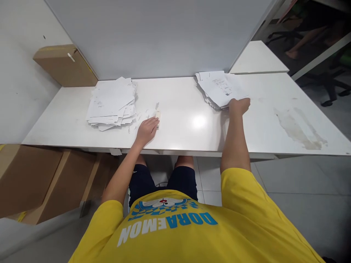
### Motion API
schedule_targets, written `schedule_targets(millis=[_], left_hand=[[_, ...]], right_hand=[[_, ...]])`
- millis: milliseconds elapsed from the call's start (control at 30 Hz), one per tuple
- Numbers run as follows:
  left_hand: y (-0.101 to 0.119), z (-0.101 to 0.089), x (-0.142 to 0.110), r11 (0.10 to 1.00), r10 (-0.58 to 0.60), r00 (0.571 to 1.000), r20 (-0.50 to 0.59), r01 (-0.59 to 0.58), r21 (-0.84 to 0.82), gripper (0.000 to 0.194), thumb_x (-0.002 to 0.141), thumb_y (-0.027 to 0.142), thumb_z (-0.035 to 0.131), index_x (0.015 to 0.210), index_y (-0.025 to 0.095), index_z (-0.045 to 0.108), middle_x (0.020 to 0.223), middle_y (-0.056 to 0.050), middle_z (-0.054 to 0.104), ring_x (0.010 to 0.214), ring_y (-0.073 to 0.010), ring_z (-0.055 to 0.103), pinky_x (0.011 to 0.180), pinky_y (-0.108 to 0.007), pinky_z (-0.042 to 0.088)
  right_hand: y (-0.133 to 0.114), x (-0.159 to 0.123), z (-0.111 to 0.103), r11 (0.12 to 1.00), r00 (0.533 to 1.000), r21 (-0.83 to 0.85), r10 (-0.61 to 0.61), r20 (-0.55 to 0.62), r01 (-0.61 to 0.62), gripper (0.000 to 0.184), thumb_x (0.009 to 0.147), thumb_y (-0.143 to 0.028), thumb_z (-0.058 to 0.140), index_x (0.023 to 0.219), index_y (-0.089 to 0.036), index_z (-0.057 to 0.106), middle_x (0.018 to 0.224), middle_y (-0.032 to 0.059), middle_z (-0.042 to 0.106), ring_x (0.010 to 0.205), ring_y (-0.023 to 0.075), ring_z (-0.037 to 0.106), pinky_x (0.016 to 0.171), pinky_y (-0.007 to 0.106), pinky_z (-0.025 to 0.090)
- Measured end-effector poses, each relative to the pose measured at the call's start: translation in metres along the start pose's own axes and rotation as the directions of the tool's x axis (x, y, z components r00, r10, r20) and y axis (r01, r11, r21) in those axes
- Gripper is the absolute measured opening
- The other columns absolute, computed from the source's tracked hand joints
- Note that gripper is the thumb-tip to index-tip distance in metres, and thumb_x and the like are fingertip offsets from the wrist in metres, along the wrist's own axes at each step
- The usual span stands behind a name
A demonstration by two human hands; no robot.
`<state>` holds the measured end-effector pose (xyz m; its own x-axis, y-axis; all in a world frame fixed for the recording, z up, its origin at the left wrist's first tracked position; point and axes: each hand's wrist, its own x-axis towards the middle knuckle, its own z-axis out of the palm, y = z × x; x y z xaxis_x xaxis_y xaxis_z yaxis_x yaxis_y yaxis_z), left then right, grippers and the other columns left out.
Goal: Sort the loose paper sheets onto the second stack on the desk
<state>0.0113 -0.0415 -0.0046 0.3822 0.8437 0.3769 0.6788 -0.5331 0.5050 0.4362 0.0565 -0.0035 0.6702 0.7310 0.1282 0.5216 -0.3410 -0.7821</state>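
Observation:
My left hand [148, 128] lies on the white table with its fingers closed over a small, narrow cream-coloured object [158, 116]; its exact kind cannot be made out. To the left of that hand sits a thick, uneven stack of white paper sheets [112, 100]. At the right, my right hand [239, 106] is closed on the near right corner of a second pile of paper [219, 87], whose top sheet carries print and a dark square mark. The fingertips of my right hand are partly hidden from view.
A grey-white partition [164, 40] rises along the back of the table [181, 135]. A cardboard box [63, 67] stands at the back left corner, and more boxes [30, 175] are below at left. Brownish stains [298, 128] mark the right side. Another person's leg [304, 44] shows beyond.

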Motion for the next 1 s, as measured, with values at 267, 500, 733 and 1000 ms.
schedule_targets(millis=[267, 500, 733, 1000], left_hand=[[-0.003, 0.009, -0.004, 0.995, 0.076, 0.996, -0.053, -0.072, 0.065, 0.037, 0.100, 0.033, 0.039, 0.117, 0.018, 0.068, 0.127, -0.011, 0.069, 0.129, -0.0250, 0.057, 0.110, -0.047, 0.043], [-0.025, -0.027, 0.009, 0.929, -0.174, 0.935, -0.308, 0.260, 0.264, 0.044, 0.100, 0.033, 0.034, 0.133, 0.019, 0.059, 0.145, -0.010, 0.055, 0.148, -0.0265, 0.032, 0.121, -0.051, 0.028], [-0.060, -0.088, 0.018, 0.582, -0.621, 0.713, -0.324, 0.697, 0.418, 0.064, 0.090, 0.045, 0.051, 0.144, 0.010, 0.046, 0.154, -0.022, 0.039, 0.147, -0.0402, 0.027, 0.120, -0.061, 0.014], [-0.029, -0.088, -0.010, 0.658, -0.550, 0.779, -0.301, 0.626, 0.418, 0.031, 0.098, 0.021, 0.039, 0.102, 0.014, 0.069, 0.095, -0.015, 0.072, 0.102, -0.0283, 0.065, 0.102, -0.045, 0.040]], right_hand=[[0.013, -0.052, -0.003, 0.985, 0.978, -0.092, 0.133, -0.163, -0.149, 0.036, 0.088, -0.015, 0.047, 0.125, -0.012, 0.045, 0.125, 0.0230, 0.056, 0.119, 0.0307, 0.058, 0.100, 0.046, 0.043], [-0.031, -0.141, -0.002, 0.973, 0.973, -0.072, -0.211, 0.091, 0.217, 0.038, 0.070, -0.009, 0.047, 0.106, -0.018, 0.057, 0.076, 0.0020, 0.055, 0.079, 0.0233, 0.057, 0.082, 0.040, 0.045], [-0.072, -0.203, 0.011, 0.930, 0.883, 0.076, -0.366, 0.294, 0.360, 0.036, 0.068, -0.013, 0.046, 0.101, -0.020, 0.058, 0.066, -0.0030, 0.047, 0.064, 0.0173, 0.047, 0.069, 0.033, 0.038], [-0.102, -0.248, 0.018, 0.869, 0.771, 0.220, -0.496, 0.401, 0.444, 0.033, 0.069, -0.014, 0.045, 0.098, -0.022, 0.060, 0.067, -0.0029, 0.045, 0.066, 0.0172, 0.046, 0.069, 0.034, 0.040]])
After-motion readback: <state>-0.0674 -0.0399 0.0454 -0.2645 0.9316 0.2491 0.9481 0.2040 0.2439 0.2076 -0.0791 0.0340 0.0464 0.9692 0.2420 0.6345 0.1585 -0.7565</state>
